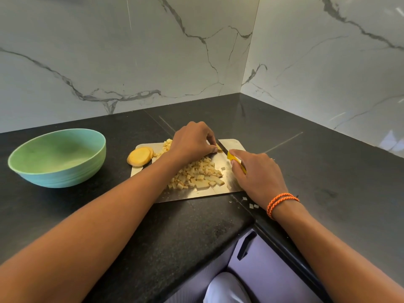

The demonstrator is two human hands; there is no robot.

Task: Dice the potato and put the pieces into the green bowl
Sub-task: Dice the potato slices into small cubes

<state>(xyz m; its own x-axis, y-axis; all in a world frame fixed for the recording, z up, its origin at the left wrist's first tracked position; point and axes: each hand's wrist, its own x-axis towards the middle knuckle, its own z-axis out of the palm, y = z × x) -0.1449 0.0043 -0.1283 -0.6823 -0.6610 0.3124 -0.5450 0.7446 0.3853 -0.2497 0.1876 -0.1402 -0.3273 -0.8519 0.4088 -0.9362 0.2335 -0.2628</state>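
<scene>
Black speckled stone counter [109, 215]. Steel rectangular cutting board [231, 182] holds pile of pale diced potato [196, 173]. Right hand [258, 173] grip closed around yellow-handled knife [235, 159]. Left hand [192, 143], fingers curled, pinches potato piece [218, 147] against blade. Round potato slices [140, 156] at board's 9 o'clock; green round bowl [58, 157] farther toward 9.

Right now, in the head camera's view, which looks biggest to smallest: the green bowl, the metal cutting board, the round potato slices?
1. Metal cutting board
2. Green bowl, close behind
3. Round potato slices
</scene>
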